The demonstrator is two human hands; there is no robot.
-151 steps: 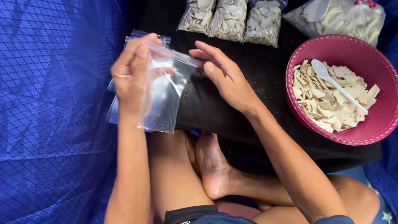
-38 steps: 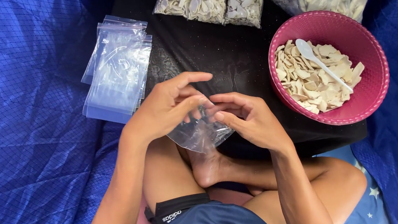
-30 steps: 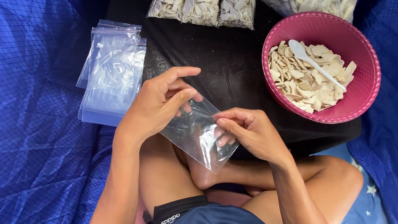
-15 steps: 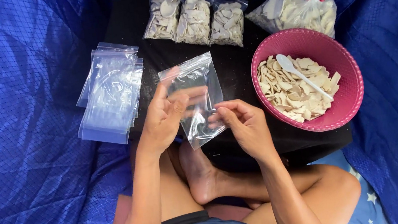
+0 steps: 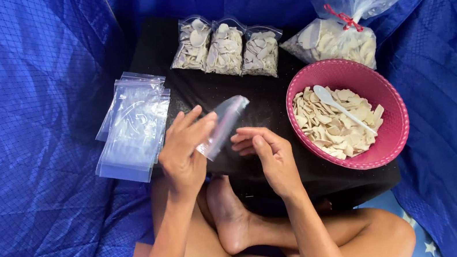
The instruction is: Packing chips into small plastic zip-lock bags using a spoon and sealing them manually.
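- Far left, the blue cloth spread under everything, and on it lay a stack of empty clear bags, fanned out just beside the left hand — easy to pick from, by the look of it.
- The left hand was up and clamped on one small clear bag, thumb and fingers pinching its lower edge so the bag stood tilted over the black mat, its top end towards the bowl.
- The right hand hovered just beside that bag, fingers loosely curled and apart, gripping nothing; whether a fingertip touched the plastic, I could not tell.
- Behind the hands, three filled bags of pale chips sat in a tidy row at the mat's far edge, touching one another, out of the working space.
- Right of the hands, a pink bowl held loose pale chips, with a white spoon resting on the heap, handle towards the right hand's side.
- Far right and back, a large tied bag of the same chips leaned just behind the bowl, knotted with red string.
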